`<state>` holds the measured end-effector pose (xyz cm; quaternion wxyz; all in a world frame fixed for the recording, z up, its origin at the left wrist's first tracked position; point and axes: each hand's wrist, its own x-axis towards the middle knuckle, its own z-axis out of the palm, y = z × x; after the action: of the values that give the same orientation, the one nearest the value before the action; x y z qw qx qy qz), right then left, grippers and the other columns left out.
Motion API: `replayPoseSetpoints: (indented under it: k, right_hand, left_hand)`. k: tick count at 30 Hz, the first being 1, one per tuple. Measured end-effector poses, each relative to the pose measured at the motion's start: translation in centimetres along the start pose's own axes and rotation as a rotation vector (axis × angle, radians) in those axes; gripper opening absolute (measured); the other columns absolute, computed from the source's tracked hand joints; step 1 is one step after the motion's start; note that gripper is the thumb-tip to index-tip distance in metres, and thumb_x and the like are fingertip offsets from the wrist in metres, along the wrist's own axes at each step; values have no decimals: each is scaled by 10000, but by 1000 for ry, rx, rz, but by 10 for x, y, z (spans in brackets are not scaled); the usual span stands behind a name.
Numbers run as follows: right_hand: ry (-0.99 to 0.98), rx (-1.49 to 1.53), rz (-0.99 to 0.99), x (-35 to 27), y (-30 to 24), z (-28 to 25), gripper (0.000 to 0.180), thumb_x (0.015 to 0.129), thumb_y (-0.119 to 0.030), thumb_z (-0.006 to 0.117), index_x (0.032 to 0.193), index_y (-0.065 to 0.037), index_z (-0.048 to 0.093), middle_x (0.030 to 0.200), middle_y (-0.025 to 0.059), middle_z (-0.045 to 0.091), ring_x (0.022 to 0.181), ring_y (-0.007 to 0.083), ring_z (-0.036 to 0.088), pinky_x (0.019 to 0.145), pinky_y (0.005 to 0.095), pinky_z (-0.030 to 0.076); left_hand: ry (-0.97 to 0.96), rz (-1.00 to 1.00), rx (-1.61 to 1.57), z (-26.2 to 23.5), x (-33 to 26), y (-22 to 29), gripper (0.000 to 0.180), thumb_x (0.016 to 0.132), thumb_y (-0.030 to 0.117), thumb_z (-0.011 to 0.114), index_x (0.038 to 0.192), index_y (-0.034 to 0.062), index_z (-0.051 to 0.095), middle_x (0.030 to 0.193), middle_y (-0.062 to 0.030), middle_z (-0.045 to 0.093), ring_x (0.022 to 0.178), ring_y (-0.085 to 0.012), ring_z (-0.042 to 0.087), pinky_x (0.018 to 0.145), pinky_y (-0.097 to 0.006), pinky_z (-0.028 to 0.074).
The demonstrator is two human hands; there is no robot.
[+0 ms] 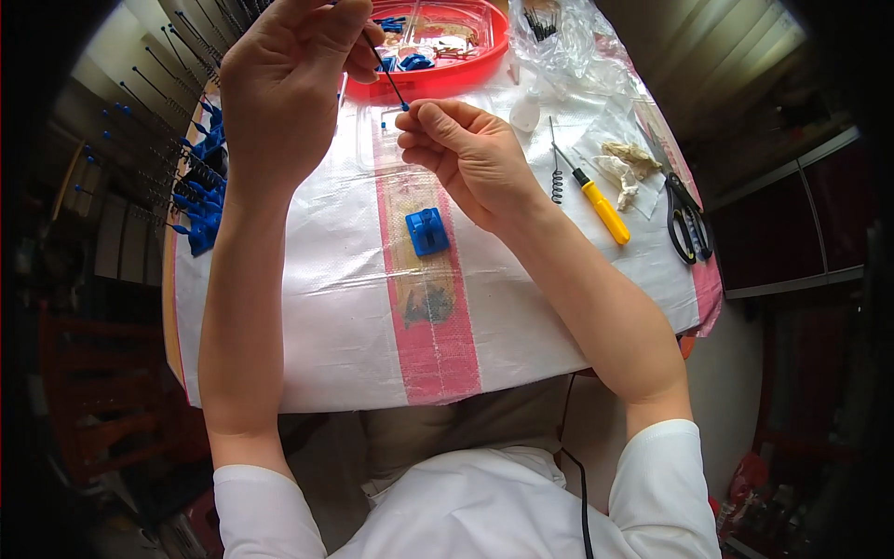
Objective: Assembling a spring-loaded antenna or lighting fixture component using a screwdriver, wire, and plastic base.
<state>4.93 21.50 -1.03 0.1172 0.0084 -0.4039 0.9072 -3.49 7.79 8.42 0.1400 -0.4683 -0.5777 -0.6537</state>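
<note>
left hand [279, 88]: up above the blue block [427, 231], fingers pinched shut on the top end of a thin black rod [389, 78]
right hand [466, 149]: just above the block, fingertips closed on the rod's lower blue tip, looks like
blue block: flat on the bench [326, 307], on the pink stripe
yellow screwdriver [596, 205]: right of the block
scissors [687, 219]: further right
red tray [438, 42]: beyond the block

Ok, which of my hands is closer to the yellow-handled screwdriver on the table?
Right. Your right hand is just left of the yellow-handled screwdriver, pinching a thin black rod. Your left hand is farther left, holding the rod's upper end.
</note>
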Motion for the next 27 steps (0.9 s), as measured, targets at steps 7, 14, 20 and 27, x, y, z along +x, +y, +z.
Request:
replayPoseSetpoints:
  k: [7, 14, 20, 27]
  right_hand:
    - [227, -43, -210, 5, -20, 3, 151, 931, -170, 680, 907, -29, 632, 799, 63, 667, 658, 128, 604, 614, 257, 497]
    - [169, 66, -410, -14, -117, 10, 218, 979, -287, 614, 856, -124, 536, 615, -63, 408, 518, 60, 350, 475, 220, 284]
    - [283, -1186, -485, -67, -181, -56, 209, 937, -187, 663, 1057, -15, 667, 770, 18, 601, 685, 89, 544, 640, 239, 444]
    - [384, -1911, -31, -103, -141, -110, 311, 809, -224, 735, 1030, -15, 673, 930, 174, 674, 846, 284, 664, 763, 387, 501]
  left_hand:
    - [-113, -37, 18, -14, 3, -5, 259, 977, 183, 611, 1167, 13, 654, 849, -63, 702, 728, -104, 646, 671, -250, 533]
    - [-199, -114, 144, -18, -9, -21, 244, 976, 219, 609, 1142, 50, 673, 851, -49, 700, 735, -97, 652, 645, -238, 542]
    - [-200, -258, 48, -22, -49, -25, 248, 1002, 175, 572, 1179, 9, 620, 839, -34, 642, 737, -80, 592, 652, -238, 499]
    - [-149, -383, -20, -28, -83, -33, 240, 1006, 145, 558, 1168, -29, 593, 866, -54, 639, 742, -96, 589, 692, -237, 488]
